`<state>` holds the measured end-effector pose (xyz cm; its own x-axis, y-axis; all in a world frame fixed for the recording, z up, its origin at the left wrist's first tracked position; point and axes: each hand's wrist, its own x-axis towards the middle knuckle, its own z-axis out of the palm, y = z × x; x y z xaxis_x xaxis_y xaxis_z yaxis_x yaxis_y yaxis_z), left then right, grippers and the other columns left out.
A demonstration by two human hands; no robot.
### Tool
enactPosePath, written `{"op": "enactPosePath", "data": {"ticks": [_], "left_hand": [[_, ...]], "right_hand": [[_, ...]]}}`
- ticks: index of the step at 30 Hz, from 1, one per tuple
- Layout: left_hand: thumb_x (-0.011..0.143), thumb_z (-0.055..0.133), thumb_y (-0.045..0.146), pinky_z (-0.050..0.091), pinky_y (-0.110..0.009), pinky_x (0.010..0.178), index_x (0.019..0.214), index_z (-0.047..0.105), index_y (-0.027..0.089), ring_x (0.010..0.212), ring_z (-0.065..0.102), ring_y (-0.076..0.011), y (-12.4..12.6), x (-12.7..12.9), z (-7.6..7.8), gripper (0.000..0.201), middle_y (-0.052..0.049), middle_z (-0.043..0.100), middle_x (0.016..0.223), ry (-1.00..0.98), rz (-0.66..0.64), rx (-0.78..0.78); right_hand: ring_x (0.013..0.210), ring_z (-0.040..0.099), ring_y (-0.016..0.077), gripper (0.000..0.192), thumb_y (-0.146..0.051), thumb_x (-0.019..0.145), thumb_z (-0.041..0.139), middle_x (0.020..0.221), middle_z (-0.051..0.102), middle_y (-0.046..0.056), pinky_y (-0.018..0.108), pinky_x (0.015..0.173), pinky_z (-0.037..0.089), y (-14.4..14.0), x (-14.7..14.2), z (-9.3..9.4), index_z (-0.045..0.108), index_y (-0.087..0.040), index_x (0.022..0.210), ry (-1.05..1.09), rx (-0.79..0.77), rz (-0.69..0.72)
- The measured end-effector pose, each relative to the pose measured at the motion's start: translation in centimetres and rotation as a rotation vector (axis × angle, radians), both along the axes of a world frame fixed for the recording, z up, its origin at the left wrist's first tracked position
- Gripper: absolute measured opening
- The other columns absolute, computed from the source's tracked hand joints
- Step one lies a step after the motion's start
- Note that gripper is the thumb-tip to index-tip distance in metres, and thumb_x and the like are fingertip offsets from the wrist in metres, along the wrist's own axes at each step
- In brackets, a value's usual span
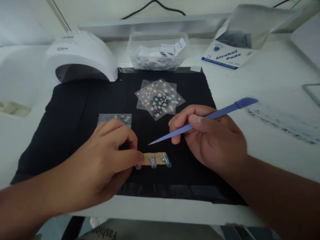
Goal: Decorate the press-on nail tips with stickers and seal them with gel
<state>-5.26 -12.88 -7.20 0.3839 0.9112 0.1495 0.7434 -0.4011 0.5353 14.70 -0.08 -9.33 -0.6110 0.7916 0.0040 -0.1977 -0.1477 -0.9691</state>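
Note:
My left hand (pixel 110 156) is closed, with its thumb at the left end of a tan strip (pixel 147 160), whose far end it hides. Across the strip lie small decorated pieces that look like false nail tips: a blue-and-pink one (pixel 153 162) in the middle, a teal one (pixel 168 160) at the right, and a reddish one (pixel 138 166) partly under my thumb. My right hand (pixel 212 133) grips purple tweezers (pixel 180 130) like a pen. Their pointed tip is above the strip, apart from it, with nothing visible in it. Behind my left hand lies a clear sticker sheet (pixel 126 118), partly covered.
Overlapping clear sticker sheets (pixel 160 98) lie on the black cloth (pixel 100 96). Behind it stand a white nail lamp (pixel 82 53), a clear plastic box (pixel 157 63) of small packets, and an open alcohol pads box (pixel 230 56). A clear sheet with dark specks (pixel 285 126) lies right.

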Motion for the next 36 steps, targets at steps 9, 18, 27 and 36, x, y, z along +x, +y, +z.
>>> {"op": "enactPosePath", "data": {"ticks": [9,18,27,36], "left_hand": [[0.092,0.048,0.003,0.038,-0.041,0.082,0.105,0.068,0.028,0.099,0.045,-0.0222,0.22,0.08,0.05,0.034,-0.004,0.052,0.105,0.024,0.002,-0.045],[0.091,0.045,0.0,0.041,-0.037,0.082,0.101,0.065,0.025,0.1,0.049,-0.0187,0.25,-0.52,0.31,0.033,-0.003,0.054,0.105,-0.073,0.087,0.0],[0.089,0.049,0.001,0.036,-0.046,0.091,0.088,0.071,0.025,0.108,0.045,-0.0249,0.6,-0.05,-0.07,0.033,-0.004,0.054,0.109,-0.025,0.034,-0.055],[0.091,0.048,0.004,0.032,-0.046,0.093,0.09,0.071,0.027,0.108,0.044,-0.0244,0.68,-0.05,0.14,0.032,-0.004,0.053,0.109,0.009,0.026,-0.098]], "right_hand": [[0.053,0.061,0.0145,0.016,-0.022,0.081,0.064,0.059,0.064,0.002,0.03,0.053,0.047,0.2,0.01,-0.26,0.073,-0.019,0.067,0.06,0.007,-0.022],[0.057,0.063,0.0162,0.022,-0.033,0.088,0.065,0.059,0.063,0.0,0.032,0.062,0.051,0.46,0.25,-0.73,0.071,-0.02,0.07,0.189,0.08,-0.09],[0.056,0.06,0.0175,0.021,-0.034,0.084,0.066,0.056,0.062,0.0,0.033,0.058,0.049,0.47,0.04,-0.6,0.069,-0.022,0.067,0.175,0.023,-0.105],[0.057,0.062,0.0169,0.024,-0.037,0.086,0.067,0.058,0.062,0.0,0.033,0.061,0.049,0.61,0.04,-0.8,0.068,-0.021,0.07,0.18,0.052,-0.09]]}}
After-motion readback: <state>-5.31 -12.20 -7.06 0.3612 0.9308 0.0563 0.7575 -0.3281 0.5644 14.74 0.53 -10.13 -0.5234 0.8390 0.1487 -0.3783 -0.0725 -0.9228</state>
